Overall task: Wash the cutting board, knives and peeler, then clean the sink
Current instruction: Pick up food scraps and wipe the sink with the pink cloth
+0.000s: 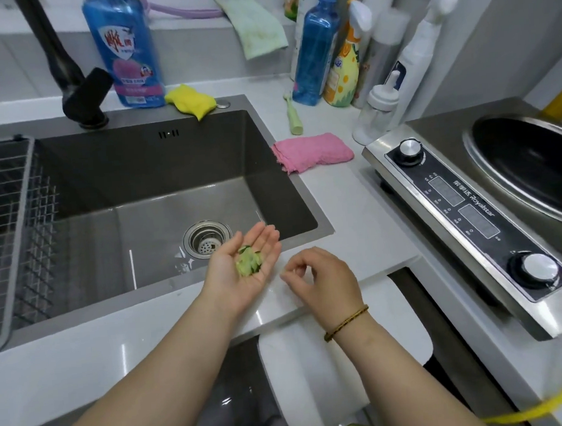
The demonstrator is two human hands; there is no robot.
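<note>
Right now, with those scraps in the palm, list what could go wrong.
1. The scraps lie loose on the flat left hand, held over the near-right corner of the sink. A tilt could spill them into the sink, toward the drain, or onto the counter.
2. The right hand hovers beside the palm, not under it, so nothing would likely catch a spill.
</note>
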